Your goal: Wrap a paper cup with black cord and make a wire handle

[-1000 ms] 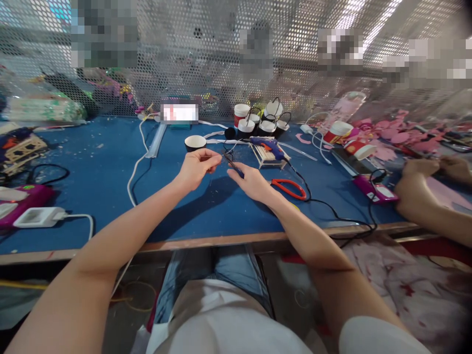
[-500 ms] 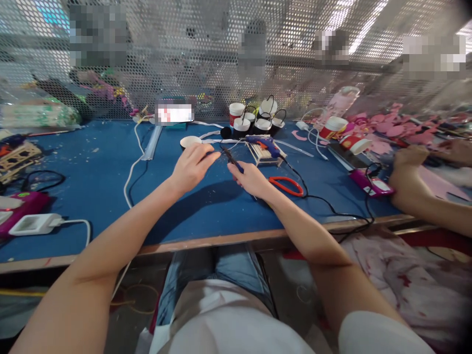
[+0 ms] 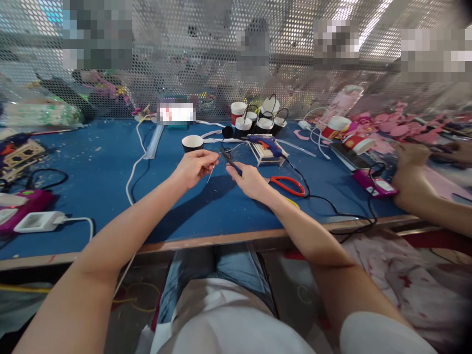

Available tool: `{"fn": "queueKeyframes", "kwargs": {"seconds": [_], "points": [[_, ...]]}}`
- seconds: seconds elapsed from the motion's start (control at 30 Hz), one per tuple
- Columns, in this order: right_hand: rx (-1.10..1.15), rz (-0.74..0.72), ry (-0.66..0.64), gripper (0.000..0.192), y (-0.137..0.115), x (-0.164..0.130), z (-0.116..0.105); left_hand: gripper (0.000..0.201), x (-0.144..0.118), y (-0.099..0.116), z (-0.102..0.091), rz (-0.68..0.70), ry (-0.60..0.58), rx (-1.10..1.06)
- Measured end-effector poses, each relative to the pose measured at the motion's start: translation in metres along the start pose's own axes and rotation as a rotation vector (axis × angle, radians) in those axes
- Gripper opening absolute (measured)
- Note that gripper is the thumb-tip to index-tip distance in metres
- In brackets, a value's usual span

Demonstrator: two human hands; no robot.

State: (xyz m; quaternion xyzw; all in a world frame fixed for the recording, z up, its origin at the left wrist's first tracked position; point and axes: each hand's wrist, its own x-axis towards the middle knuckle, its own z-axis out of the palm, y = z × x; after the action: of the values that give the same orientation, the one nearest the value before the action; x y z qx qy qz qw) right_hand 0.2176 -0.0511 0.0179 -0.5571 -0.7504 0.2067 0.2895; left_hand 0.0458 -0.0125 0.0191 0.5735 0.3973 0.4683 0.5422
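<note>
So your left hand (image 3: 194,168) has thumb and fingers pinched together on a thin pale strand (image 3: 211,173), up over the blue table (image 3: 106,164) and just this side of the black cup (image 3: 192,143). One bit of the strand pokes down below your fingers; the rest is too fine to follow, so I can't tell how long it is. Your right hand (image 3: 251,182) is wrapped round a dark tool (image 3: 229,158), with its tip right near your left fingertips. Can't make out if tip and strand are actually touching, or if the tool's mouth is open.

Handling-wise, I'd guess the strand weighs next to nothing. It's sticking out pretty straight, so my bet is wire-ish: a little stiff, easy to bend, easy to kink. Being that skinny, it could roll or slip between your fingertips, so I'd pinch it close to whichever end you need steady rather than way back. The tool looks stiff and solid, and holding it well behind the tip like you do seems right.

Beyond your right hand there's the blue glue gun (image 3: 268,144) on a little wooden rack (image 3: 262,156), and a red handle (image 3: 287,186) lies just beside your wrist.
</note>
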Motion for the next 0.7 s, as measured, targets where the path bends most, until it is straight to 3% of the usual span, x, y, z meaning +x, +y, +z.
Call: {"fn": "queueKeyframes", "kwargs": {"seconds": [0.07,0.1,0.17,0.27,0.37,0.5,0.6,0.7], "points": [[-0.008,-0.01,0.008,0.038,0.001,0.0,0.0,0.017,0.001,0.002,-0.002,-0.125,-0.078,-0.119],[-0.003,-0.009,0.006,0.039,0.001,0.0,0.0,0.018,0.0,0.002,-0.004,-0.092,-0.079,-0.093],[0.018,0.012,0.0,0.04,0.003,0.001,-0.003,0.022,-0.001,0.004,-0.009,0.158,0.027,0.095],[0.039,0.054,0.008,0.043,0.004,0.002,-0.007,0.028,-0.005,0.007,-0.017,0.742,0.253,0.566],[0.028,0.051,0.0,0.042,0.003,0.001,-0.008,0.015,-0.005,0.007,-0.018,1.071,0.171,1.016],[0.012,0.023,-0.028,0.04,0.001,0.0,-0.005,0.017,-0.002,0.0,-0.014,1.129,0.105,1.216],[0.012,0.011,-0.05,0.041,0.0,-0.001,-0.004,0.018,-0.003,-0.003,-0.013,1.059,0.09,1.137],[0.008,0.004,-0.055,0.042,0.0,-0.001,-0.004,0.016,-0.005,-0.001,-0.012,0.899,0.089,0.916]]}}
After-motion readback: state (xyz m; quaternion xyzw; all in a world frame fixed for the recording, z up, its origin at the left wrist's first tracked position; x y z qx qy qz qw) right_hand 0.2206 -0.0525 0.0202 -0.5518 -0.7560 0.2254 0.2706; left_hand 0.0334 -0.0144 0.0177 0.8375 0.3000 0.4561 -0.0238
